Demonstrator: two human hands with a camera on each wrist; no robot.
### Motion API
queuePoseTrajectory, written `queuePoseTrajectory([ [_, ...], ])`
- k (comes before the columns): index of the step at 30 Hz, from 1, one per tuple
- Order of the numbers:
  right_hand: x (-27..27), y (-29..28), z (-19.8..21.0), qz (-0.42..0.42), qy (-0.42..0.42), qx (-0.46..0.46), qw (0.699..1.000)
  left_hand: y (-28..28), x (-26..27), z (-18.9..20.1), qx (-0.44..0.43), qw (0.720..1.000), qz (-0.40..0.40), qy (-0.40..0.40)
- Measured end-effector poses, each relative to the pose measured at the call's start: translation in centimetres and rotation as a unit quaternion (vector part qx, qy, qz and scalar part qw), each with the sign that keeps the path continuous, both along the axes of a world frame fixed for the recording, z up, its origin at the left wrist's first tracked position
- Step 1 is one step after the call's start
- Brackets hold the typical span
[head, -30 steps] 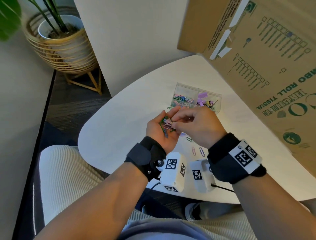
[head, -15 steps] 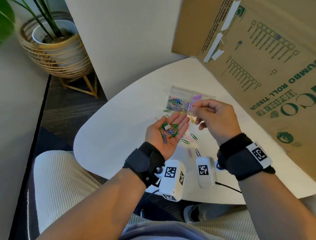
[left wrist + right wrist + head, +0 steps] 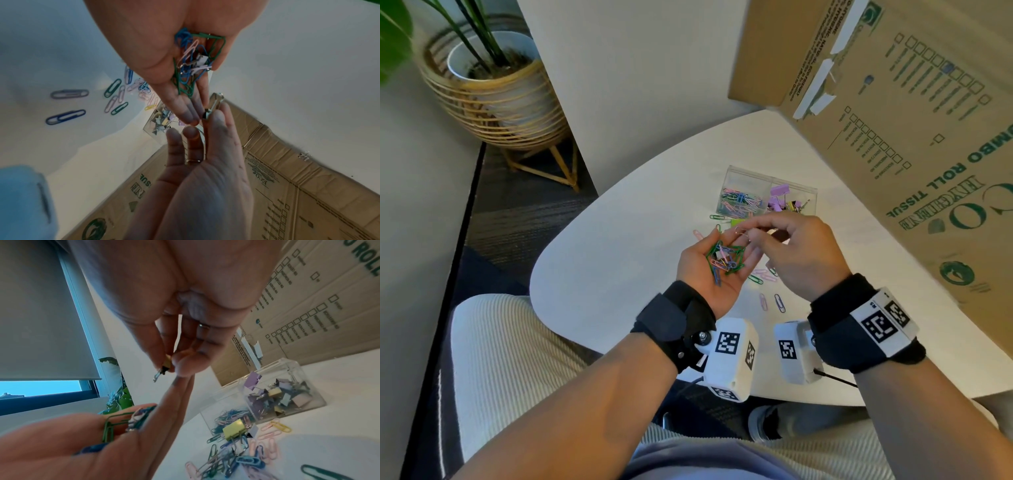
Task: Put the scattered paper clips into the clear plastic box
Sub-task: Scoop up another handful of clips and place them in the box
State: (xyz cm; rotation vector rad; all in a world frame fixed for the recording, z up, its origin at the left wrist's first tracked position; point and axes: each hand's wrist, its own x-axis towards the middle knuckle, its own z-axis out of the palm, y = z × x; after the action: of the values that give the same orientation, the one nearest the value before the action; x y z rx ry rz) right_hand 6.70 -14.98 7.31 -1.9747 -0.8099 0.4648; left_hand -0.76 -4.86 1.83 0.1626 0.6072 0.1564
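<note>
1. Standing at far left on the floor, a potted plant (image 3: pixel 493 85) is sitting in a woven basket stand, off the table (image 3: pixel 619 260).
2. Lying palm up over the table's near part, the left hand (image 3: pixel 717 270) is cupping a heap of clips (image 3: pixel 724 260), mostly green and blue with some pink; its fingers are lying nearly straight and relaxed, not curling round the heap.
3. Hovering just right of that palm, the right hand (image 3: pixel 799 255) is pinching a small binder clip (image 3: pixel 165 367) between thumb and forefinger, with the other fingers loosely bent; a ring is showing on one finger.
4. Lying scattered on the table under and between the hands, loose clips (image 3: pixel 242 456) in pink, blue, green and yellow are spreading toward the box (image 3: pixel 768 197), with a yellow binder clip (image 3: pixel 235 429) among them.
5. Sitting beyond the hands, the clear box is holding paper clips in its left compartment and binder clips in its right.
6. Leaning over the table at right, a cardboard carton (image 3: pixel 914 130) is showing green print.
</note>
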Motion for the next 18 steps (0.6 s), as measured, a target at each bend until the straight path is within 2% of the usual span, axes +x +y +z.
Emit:
queuePoseTrajectory([
  [2, 0.8, -0.1, -0.3, -0.046, -0.007, 0.017, 0.999, 0.0, -0.1, -0.2, 0.000, 1.000, -0.003, -0.009],
  [4, 2.4, -0.3, -1.0, -0.116, 0.045, 0.053, 0.991, 0.1, -0.1, -0.4, -0.007, 1.000, -0.007, -0.016],
  [7, 5.2, -0.5, -1.6, -0.238, 0.118, 0.099, 0.959, 0.2, -0.2, -0.8, -0.013, 1.000, -0.012, -0.023],
  [9, 7.0, -0.5, -1.6, -0.286, 0.140, 0.106, 0.942, 0.2, -0.3, -0.9, -0.015, 0.999, -0.018, -0.026],
  [12, 9.4, -0.3, -1.8, -0.308, 0.140, 0.083, 0.937, 0.1, -0.3, -0.8, -0.014, 0.999, -0.021, -0.026],
  [16, 10.8, 0.0, -2.9, -0.300, 0.102, -0.029, 0.948, 0.1, -0.3, -1.0, -0.017, 0.999, -0.020, -0.022],
  [18, 10.4, -0.2, -2.7, -0.286, 0.070, -0.048, 0.954, 0.2, -0.4, -1.0, -0.016, 0.999, -0.020, -0.018],
])
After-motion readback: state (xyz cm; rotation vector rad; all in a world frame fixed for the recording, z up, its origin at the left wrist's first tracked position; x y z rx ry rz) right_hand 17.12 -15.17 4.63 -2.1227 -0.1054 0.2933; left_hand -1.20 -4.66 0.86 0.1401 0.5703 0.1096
